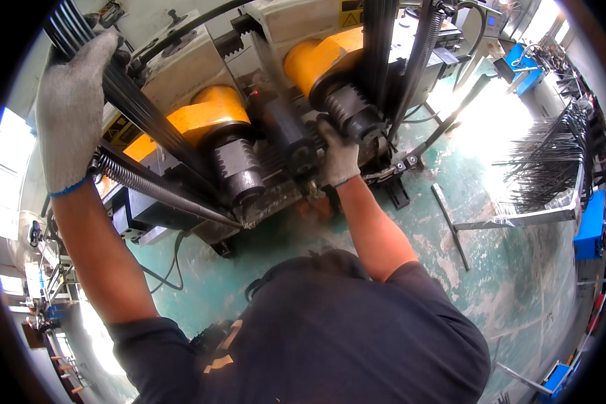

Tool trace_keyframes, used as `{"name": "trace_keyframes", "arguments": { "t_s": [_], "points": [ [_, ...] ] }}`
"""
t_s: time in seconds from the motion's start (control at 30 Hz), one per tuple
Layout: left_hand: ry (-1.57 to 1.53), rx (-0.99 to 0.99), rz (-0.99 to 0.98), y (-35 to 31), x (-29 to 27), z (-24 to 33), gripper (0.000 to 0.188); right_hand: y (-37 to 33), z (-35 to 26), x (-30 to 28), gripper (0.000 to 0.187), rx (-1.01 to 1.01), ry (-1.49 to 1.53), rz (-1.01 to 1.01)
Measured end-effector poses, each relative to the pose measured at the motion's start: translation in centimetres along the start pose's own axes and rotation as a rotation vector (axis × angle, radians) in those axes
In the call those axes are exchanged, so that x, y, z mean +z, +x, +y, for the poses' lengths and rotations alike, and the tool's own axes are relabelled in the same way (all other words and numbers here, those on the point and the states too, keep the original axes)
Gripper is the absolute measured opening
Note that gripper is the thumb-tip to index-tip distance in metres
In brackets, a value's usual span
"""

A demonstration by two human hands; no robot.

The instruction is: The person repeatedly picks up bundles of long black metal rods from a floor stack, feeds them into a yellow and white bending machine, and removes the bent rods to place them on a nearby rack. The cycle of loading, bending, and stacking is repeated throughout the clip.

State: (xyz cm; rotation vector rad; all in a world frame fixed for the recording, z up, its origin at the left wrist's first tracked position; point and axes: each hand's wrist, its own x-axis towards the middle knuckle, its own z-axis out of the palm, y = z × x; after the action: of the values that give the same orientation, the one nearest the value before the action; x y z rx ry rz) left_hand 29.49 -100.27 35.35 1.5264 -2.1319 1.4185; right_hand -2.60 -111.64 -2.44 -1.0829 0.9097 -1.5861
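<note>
My left hand [74, 114], in a pale knitted glove, is raised at the upper left. Its thumb lies over a bundle of long black rods [151, 124] and its fingers go round behind, closed on it. Lower and near the middle, my gloved right hand [340, 156] reaches in between a dark central cylinder [284, 128] and the right toothed spindle [349, 108]. The fingertips look dark and partly hidden, so I cannot tell what they hold. A matching left toothed spindle [237, 161] sticks out of a yellow housing [212, 108].
A coil spring [161, 188] slopes below the rods. A second yellow housing [320, 57] stands behind the right spindle. At the right, a metal rack [518, 221] bears many thin dark rods [545, 161]. A loose bar [451, 225] lies on the worn green floor [518, 283].
</note>
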Motion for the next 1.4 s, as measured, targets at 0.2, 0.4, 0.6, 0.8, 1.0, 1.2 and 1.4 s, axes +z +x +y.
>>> {"name": "trace_keyframes", "arguments": {
  "t_s": [0.2, 0.4, 0.6, 0.8, 1.0, 1.2, 1.4],
  "points": [
    [-0.752, -0.778, -0.151, 1.1, -3.0, 2.9, 0.026, 0.0, 0.0, 0.1, 0.022, 0.003, 0.019, -0.023],
    [-0.421, 0.014, -0.231, -2.9, -1.6, -3.1, 0.03, -1.8, -0.5, 0.9, 0.021, 0.113, 0.117, -0.04],
    [-0.485, 0.212, -0.241, -2.6, -2.1, -3.2, 0.039, -1.4, 0.4, -0.1, 0.023, -0.141, -0.162, -0.116],
    [-1.011, -0.55, -0.361, -2.9, -3.7, -0.3, 0.033, -1.2, 2.5, -0.6, 0.025, -0.017, -0.062, -0.099],
    [-0.906, -0.685, -0.395, -3.6, -4.1, 0.0, 0.032, -1.2, 1.3, -0.1, 0.026, 0.165, 0.148, -0.033],
    [-0.895, -0.825, -0.304, 0.2, -6.5, 5.5, 0.033, -1.1, 0.5, 0.0, 0.028, 0.208, 0.204, -0.065],
    [-0.892, -0.91, -0.2, 2.7, -7.3, 8.6, 0.034, -0.8, 0.8, -0.1, 0.027, 0.224, 0.233, -0.087]
  ]
}}
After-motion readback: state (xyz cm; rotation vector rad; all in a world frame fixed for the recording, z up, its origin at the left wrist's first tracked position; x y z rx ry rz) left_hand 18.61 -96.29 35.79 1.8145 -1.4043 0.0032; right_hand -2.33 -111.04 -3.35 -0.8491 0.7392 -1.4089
